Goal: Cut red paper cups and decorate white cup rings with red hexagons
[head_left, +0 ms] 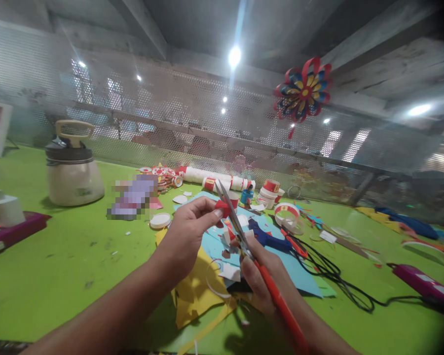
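Note:
My left hand (183, 234) pinches a small piece of red paper (222, 208) between thumb and fingertips, above the middle of the table. In my right hand (264, 271) is a pair of scissors (279, 301) with red handles. Its blades point up and away and stand slightly apart, close beside the red paper. From this angle I cannot tell whether they touch it. Below my hands lie a light blue sheet (303, 280), yellow paper (194, 308) and white scraps (230, 272). A dark blue glue gun (269, 237) rests right of the scissors.
Black cable (335, 281) runs right toward a purple power strip (425, 283). White-and-red paper rolls (216, 176), a blue bottle (247, 195) and a tape roll (286, 216) stand behind. Left are a beige jug (74, 180) and a white lid (160, 220). A paper flower (305, 92) hangs above.

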Demonstrator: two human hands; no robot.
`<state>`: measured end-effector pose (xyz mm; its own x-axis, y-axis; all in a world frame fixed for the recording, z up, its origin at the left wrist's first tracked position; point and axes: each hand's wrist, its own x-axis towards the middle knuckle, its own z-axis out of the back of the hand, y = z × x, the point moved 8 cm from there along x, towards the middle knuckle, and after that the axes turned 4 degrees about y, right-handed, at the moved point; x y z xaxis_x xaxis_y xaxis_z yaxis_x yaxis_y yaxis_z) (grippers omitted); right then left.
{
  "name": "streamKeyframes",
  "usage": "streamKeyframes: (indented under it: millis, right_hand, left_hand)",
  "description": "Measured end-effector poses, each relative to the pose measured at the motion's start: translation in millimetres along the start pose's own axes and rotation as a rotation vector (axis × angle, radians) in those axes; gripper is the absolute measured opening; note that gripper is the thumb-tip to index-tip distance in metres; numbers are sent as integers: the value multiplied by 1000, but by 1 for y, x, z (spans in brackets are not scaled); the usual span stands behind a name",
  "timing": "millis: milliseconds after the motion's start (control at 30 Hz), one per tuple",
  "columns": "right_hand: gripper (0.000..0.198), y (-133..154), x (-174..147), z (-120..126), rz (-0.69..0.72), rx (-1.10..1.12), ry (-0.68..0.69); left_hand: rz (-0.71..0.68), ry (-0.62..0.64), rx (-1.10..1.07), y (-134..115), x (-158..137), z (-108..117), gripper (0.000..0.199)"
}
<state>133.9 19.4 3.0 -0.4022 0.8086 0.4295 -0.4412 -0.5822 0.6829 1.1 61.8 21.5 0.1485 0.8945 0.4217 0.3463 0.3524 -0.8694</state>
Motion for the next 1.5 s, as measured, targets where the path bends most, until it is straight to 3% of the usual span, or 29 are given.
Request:
streamKeyframes:
  millis: [200,767,1000,1200,1367,1500]
  right_hand:
    - [39,3,-2,-1,-22,-17,46]
    - [43,-11,-2,3,-87,15,-61]
    - [23,-2,4,22,-57,227,-140]
    - [26,-13,3,19,-8,388,-28]
    - [24,-16,2,14,-25,421,46]
    - [26,-16,1,14,-20,420,24]
  left_hand:
    - [15,-6,-30,2,0,0,6]
    - [44,13,-56,5,0,-3,8]
    - [163,232,-24,10,-4,-26,15]
    - [237,420,215,24,-9,-37,16]
    - [335,490,294,31,-13,-40,14]
    - [351,462,302,31,-13,-38,15]
